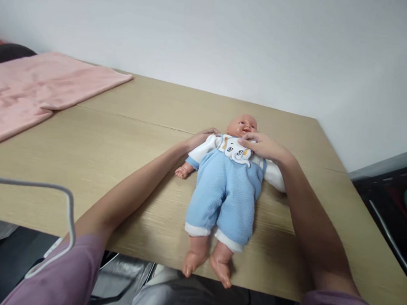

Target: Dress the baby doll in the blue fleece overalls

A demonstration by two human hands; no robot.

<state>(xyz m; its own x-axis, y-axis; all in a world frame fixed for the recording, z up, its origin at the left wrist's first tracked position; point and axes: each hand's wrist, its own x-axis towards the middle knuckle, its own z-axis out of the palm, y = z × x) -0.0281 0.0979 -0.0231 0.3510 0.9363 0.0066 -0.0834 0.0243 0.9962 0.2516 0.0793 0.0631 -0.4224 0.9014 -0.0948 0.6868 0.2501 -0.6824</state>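
A baby doll (pixel 225 182) lies on its back on the wooden table, its head away from me and its feet at the near edge. It wears a light blue fleece romper with white sleeves, white cuffs and an elephant face on the chest. My left hand (pixel 203 137) is closed at the doll's shoulder on the left, its fingertips partly hidden behind the sleeve. Across the upper chest, just under the chin, my right hand (pixel 265 146) has its thumb and fingers bent on the collar of the romper. The doll's arm on the right is partly behind my forearm.
A pink blanket (pixel 51 84) is spread over the left end of the table (pixel 130 143). A white cable (pixel 69 199) loops in front of my left arm. Behind the table stands a pale wall (pixel 211 41). A black chair-like frame (pixel 391 203) is beyond the right edge.
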